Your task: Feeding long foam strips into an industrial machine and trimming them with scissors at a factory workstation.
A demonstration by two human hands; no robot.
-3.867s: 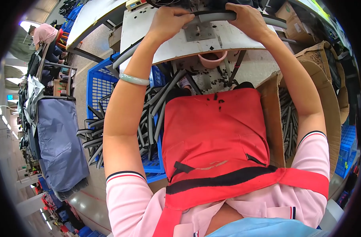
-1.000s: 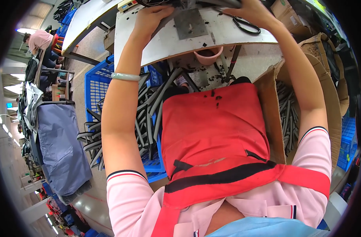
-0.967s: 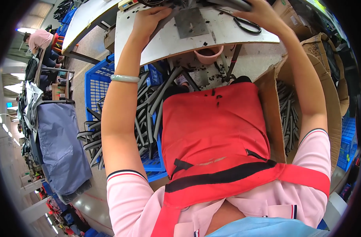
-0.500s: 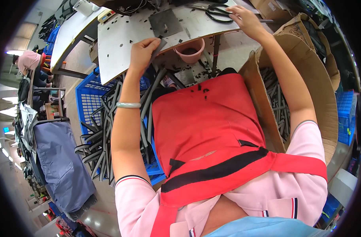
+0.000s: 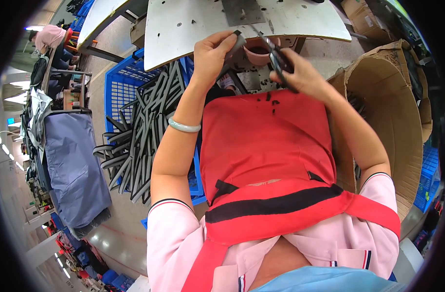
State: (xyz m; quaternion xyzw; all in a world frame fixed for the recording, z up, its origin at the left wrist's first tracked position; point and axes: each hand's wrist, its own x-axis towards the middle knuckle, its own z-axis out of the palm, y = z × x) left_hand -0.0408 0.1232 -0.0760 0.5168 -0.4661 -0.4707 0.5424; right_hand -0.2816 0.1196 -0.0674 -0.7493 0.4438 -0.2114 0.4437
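Your L hand (image 5: 211,53) pinches a grey strip (image 5: 239,43) firmly betw. thumb and fingers; its black-tipped end stands out past the fingertips, prob. so that this end stays exposed while the rest is steadied. How far the strip runs behind the fist can't be told. Your R hand (image 5: 300,75) is curled round the black handles of the scissors (image 5: 275,51), blades pointing away from you, prob. to keep them clear of your body; blur hides whether the blades are parted. Hands are apart, strip and scissors near but not touching, by the near edge of the white surface (image 5: 178,34). Below & L of the L hand: blue basket (image 5: 109,92) w/ grey-and-black strips (image 5: 147,121), presumably for easy reach. Below & R of the R hand: cardboard box (image 5: 385,90). Betw. the hands, lower down: pink bucket (image 5: 257,59). Nearer you: dark scraps (image 5: 268,97) on your red apron (image 5: 271,136), likely worn as a shield.
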